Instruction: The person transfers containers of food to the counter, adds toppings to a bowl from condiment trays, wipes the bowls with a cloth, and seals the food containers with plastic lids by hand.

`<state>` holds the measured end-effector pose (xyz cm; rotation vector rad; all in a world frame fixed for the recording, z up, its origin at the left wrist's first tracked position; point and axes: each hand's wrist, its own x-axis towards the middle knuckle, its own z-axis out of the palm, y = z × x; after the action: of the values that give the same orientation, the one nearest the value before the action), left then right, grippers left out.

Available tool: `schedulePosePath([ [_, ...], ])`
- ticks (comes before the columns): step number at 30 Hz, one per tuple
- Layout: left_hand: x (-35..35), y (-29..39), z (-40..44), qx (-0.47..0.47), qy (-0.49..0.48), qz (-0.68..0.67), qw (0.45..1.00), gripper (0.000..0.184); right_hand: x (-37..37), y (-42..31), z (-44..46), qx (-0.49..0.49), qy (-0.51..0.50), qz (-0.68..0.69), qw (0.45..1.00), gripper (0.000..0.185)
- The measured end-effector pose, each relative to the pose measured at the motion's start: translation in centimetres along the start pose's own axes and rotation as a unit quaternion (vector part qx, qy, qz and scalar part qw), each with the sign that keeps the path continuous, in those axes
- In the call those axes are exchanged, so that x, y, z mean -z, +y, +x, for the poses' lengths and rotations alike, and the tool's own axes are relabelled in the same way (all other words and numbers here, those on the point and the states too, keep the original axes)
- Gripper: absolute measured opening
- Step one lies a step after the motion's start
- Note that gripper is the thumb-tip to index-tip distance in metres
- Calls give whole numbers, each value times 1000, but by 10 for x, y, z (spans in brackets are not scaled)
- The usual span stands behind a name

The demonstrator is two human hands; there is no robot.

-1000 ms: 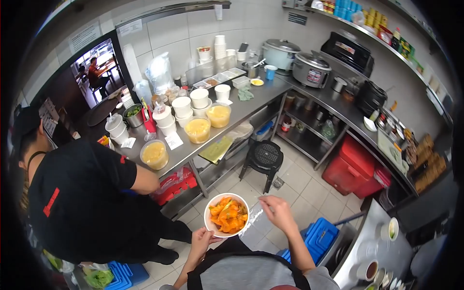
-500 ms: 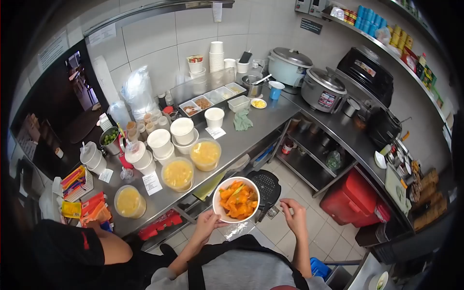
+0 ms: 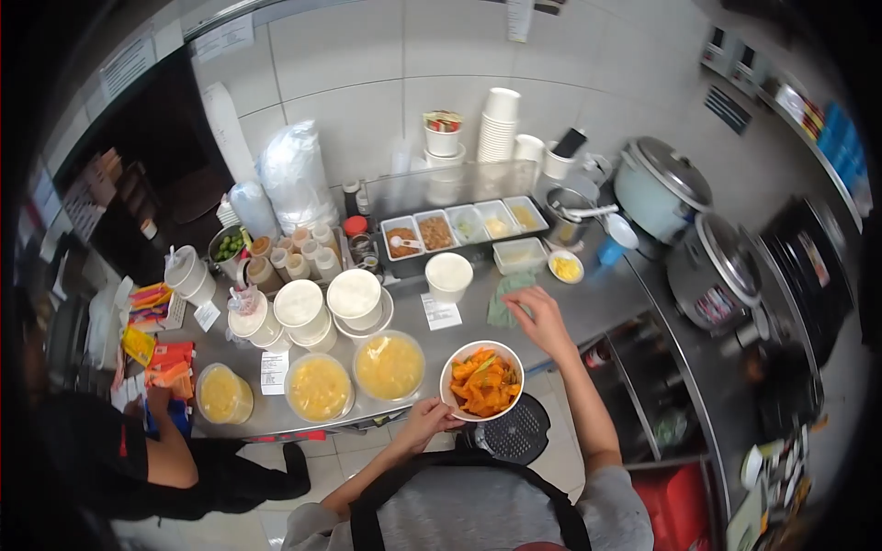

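My left hand (image 3: 430,424) is closed on the rim of a white paper bowl (image 3: 447,400), at its lower left side. Orange, glossy pieces of food with bits of green (image 3: 487,381) fill the bowl, which I hold just off the counter's front edge. Farther forward, my right hand (image 3: 537,320) reaches over the counter with its fingers apart and nothing seen in them. It is beside a crumpled green cloth (image 3: 502,308); I cannot tell whether it touches it. A lidded white tub (image 3: 449,274) and a paper slip (image 3: 441,312) stand to the cloth's left.
Several clear tubs of yellow soup (image 3: 390,365) line the counter's front. Behind are a topping tray (image 3: 464,230), stacked cups (image 3: 500,119) and a rice cooker (image 3: 657,184). A co-worker (image 3: 165,450) stands at left. A black stool (image 3: 512,430) is below my bowl.
My right hand has moved forward from beside my body to over the counter, near the green cloth. The bowl, still in my left hand, is closer to the counter. The view has shifted.
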<state>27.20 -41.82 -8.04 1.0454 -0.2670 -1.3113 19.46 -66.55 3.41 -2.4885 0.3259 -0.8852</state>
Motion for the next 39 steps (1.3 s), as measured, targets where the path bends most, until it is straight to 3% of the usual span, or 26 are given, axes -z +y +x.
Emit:
schedulePosePath([
  [4,-5,-15,61,-22,69,30,997,18,-78,70,105,127,-82,42,988,9],
  [8,-14,-26,89,-26,130,7,991,20,-169,98,180,158,-179,-22,971,10],
  [12,-5,-48,101,-33,168,-6,985,17,-247,127,204,201,-117,-158,960,11],
  [21,-10,-50,93,-10,172,27,985,16,-262,130,236,230,-151,-226,934,18],
  [27,-7,-47,101,-57,143,63,986,16,-262,125,229,143,-191,-182,954,18],
  [30,1,-52,110,-107,142,100,979,19,-262,118,228,37,-189,-148,970,18],
  [34,-2,-42,108,-134,143,143,970,23,-279,117,224,-75,-146,-61,985,17],
  [37,-3,-37,108,-120,136,135,974,24,-312,143,224,-78,-83,-31,993,20],
  [39,2,-43,109,-123,137,151,971,25,-319,156,226,-112,-100,5,989,17],
])
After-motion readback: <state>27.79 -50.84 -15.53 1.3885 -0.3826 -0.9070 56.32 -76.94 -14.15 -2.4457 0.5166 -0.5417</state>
